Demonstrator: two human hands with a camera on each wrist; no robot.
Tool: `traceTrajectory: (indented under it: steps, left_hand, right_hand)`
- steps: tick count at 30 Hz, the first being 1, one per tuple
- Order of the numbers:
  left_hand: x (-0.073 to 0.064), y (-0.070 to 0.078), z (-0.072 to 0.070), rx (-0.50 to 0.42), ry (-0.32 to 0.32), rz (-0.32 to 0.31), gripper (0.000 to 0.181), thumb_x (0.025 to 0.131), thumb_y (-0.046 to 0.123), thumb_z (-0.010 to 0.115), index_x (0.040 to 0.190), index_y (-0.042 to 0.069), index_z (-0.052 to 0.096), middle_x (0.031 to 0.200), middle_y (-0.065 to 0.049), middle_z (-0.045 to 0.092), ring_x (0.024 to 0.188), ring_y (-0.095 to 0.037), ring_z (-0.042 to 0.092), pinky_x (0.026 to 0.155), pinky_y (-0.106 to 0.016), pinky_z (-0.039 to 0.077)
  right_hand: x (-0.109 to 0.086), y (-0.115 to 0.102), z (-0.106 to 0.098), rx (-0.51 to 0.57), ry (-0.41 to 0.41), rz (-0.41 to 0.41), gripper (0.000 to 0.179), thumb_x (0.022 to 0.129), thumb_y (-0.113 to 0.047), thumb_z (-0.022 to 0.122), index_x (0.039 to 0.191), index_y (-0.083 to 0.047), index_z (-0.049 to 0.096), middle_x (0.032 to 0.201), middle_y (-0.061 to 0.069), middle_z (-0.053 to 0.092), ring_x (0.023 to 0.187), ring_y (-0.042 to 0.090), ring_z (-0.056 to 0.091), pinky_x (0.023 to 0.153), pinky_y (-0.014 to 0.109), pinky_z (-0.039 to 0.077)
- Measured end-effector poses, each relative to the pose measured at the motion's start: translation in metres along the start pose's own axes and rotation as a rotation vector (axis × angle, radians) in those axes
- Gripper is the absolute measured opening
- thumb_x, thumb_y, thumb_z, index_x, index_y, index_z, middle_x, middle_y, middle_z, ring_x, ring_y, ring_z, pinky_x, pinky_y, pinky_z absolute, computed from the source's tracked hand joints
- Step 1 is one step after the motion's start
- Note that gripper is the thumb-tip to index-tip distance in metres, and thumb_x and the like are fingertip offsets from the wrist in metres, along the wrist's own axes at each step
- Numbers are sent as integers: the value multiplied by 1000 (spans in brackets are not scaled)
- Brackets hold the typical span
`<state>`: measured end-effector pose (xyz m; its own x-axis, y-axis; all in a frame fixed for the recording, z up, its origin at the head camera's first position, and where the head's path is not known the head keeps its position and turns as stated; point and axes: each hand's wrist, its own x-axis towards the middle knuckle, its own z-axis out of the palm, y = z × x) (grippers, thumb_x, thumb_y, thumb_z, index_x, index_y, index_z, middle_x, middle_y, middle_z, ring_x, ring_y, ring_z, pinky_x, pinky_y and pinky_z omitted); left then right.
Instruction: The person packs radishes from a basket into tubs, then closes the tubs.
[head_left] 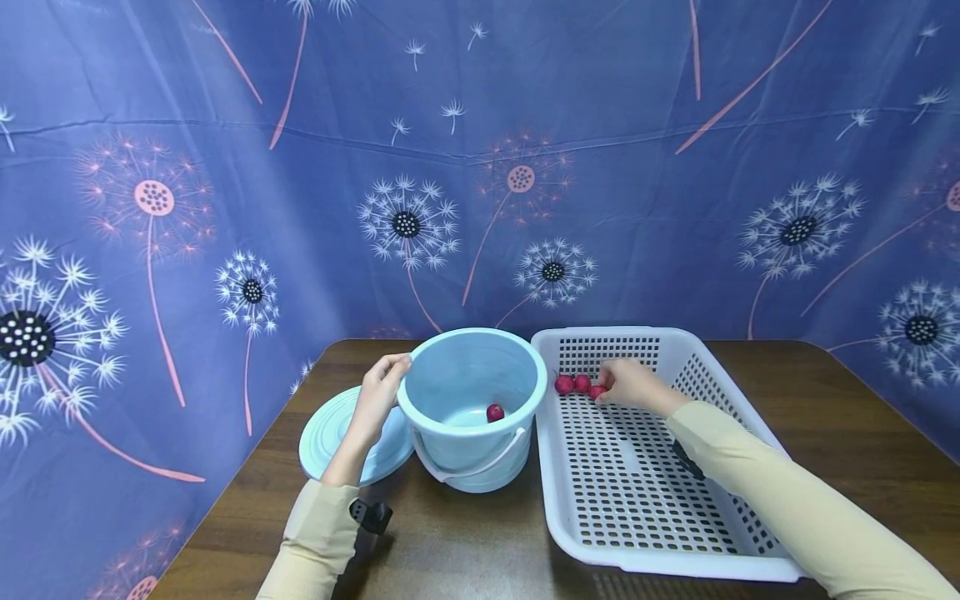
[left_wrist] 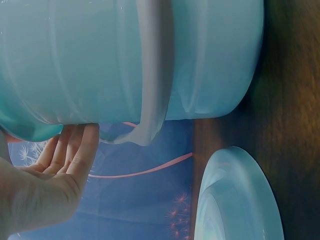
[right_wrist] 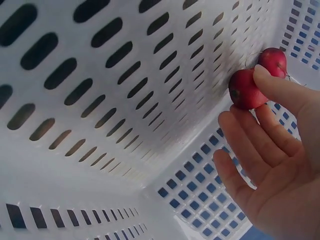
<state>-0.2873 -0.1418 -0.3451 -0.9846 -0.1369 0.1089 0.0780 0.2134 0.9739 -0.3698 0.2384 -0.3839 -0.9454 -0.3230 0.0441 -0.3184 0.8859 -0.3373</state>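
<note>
My left hand (head_left: 380,396) holds the left rim of a light blue bucket (head_left: 471,462), its fingers against the outer wall in the left wrist view; the thumb is mostly hidden. One red radish (head_left: 495,412) lies on the bucket's floor. My right hand (head_left: 633,387) reaches into a white perforated basket (head_left: 557,521) at its far left. There it pinches a red radish (right_wrist: 244,90) between thumb and fingers. Beside that one sit two more radishes (head_left: 573,383) along the basket's left wall; the right wrist view shows another radish (right_wrist: 273,61) just behind the thumb.
A round light blue lid (head_left: 321,437) lies on the wooden table (head_left: 457,550), left of the bucket under my left forearm. The bucket's white handle (head_left: 480,471) hangs down in front. Behind the table hangs a blue dandelion-patterned cloth (head_left: 637,208).
</note>
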Motion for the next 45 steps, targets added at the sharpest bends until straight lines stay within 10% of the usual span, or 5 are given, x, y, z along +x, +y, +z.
traceTrajectory:
  steps: [16,45]
  left_hand:
    - [-2,0,0,-23,-26,-7,39,97,31,47,128,8,53,134,-12,51,122,-26,50,91,-42,50]
    - [1,-1,-4,-19,-37,30,40,97,34,48,129,10,54,132,-12,54,119,-27,53,89,-41,51]
  right_hand:
    - [-3,1,-6,-18,-69,55,22,70,-16,79,82,-4,65,75,5,63,68,16,57,62,31,49]
    - [-7,-30,-55,115,84,-93,30,82,-17,70,103,3,62,89,13,66,78,22,62,68,38,53]
